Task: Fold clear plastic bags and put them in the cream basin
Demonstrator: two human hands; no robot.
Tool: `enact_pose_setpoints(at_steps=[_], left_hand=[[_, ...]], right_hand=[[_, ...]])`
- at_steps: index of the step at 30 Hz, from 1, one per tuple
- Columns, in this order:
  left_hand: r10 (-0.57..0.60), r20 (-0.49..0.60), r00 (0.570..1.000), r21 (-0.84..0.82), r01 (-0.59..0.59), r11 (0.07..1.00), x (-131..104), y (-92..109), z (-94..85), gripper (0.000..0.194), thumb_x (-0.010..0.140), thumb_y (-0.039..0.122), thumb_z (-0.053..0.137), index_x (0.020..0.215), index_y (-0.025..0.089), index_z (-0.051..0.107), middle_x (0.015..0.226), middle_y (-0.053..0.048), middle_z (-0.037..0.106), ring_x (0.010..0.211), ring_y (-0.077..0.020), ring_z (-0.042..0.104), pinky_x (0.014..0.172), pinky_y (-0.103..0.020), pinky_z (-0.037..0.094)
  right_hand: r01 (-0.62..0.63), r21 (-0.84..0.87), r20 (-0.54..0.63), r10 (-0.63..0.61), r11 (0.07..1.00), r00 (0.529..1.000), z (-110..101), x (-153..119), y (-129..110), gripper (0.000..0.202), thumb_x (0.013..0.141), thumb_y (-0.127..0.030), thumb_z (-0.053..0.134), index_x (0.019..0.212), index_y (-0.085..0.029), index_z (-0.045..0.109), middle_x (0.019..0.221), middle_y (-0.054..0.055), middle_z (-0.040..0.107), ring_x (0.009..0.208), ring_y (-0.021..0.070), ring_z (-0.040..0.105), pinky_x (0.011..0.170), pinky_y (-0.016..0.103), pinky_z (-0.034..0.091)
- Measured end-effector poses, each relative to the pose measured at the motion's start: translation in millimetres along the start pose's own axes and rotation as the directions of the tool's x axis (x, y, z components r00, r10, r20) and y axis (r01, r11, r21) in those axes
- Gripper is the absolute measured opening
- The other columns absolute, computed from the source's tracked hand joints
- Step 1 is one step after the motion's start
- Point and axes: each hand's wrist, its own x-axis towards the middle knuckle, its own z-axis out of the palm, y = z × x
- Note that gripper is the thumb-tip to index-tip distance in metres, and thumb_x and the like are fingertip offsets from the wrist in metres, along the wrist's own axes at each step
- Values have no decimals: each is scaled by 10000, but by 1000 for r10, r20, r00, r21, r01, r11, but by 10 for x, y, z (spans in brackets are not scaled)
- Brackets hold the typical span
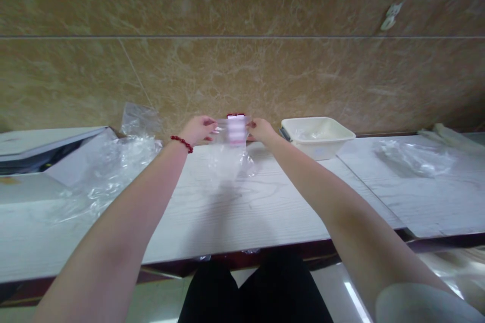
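Near the wall, a clear plastic bag hangs between my two hands above the white table. My left hand, with a red bead bracelet at the wrist, pinches the bag's left upper edge. On the other side my right hand has its fingers closed on the right upper edge. Between them a phone-like thing with a bright screen and red rim shows, partly behind or under the plastic; which of the two is unclear. The bag is blurred.
The white table runs along a brown marble wall. A cream plastic bin stands to the right, with clear plastic farther right. At left, crumpled plastic bags lie beside an open white box.
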Motion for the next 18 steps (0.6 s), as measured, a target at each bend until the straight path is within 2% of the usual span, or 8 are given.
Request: enact_pose_setpoints(at_steps=[3,5,9,13,15,18], left_hand=[[53,-129,990,-135,-71,988,217,7,6,77,723,180,514,759,114,531,742,-31,546,650,-103,556,587,-273,484],[107,-206,973,-156,-141,978,300,16,3,97,721,192,517,775,115,541,731,-19,540,641,-88,541,620,-270,478],[271,-289,918,33,-274,961,251,12,-27,199,717,289,521,834,135,570,718,-6,557,678,-100,530,674,-260,449],[446,-231,865,226,-398,889,24,-161,-9,264,715,351,501,846,138,583,813,-35,580,803,-141,527,752,-276,415],[500,-162,851,278,-447,850,-109,-332,39,263,719,357,488,840,145,585,870,-52,581,869,-156,516,804,-289,391],[527,-38,849,343,-484,805,-316,-642,162,238,732,359,473,808,166,590,895,-58,595,902,-166,511,867,-310,352]], right_hand=[[86,-44,-50,-88,995,995,-23,150,-141,36,680,-99,504,689,-129,522,719,28,510,597,94,503,527,277,475],[165,-101,-95,-175,981,980,-43,228,-201,66,690,-96,477,717,-125,530,713,22,509,631,98,506,587,296,464],[301,-208,-120,-330,931,936,-105,263,-208,78,707,-148,460,750,-144,525,715,4,515,711,101,504,687,288,430],[380,-258,-93,-414,888,905,-136,49,-86,115,728,-190,437,806,-167,518,766,3,538,761,108,510,727,279,413],[419,-300,-72,-459,857,886,-131,-127,29,127,727,-189,438,822,-176,522,792,9,549,794,117,514,746,279,406],[469,-342,29,-490,814,871,-111,-401,273,158,723,-158,429,845,-182,527,846,26,562,816,124,517,733,264,412]])
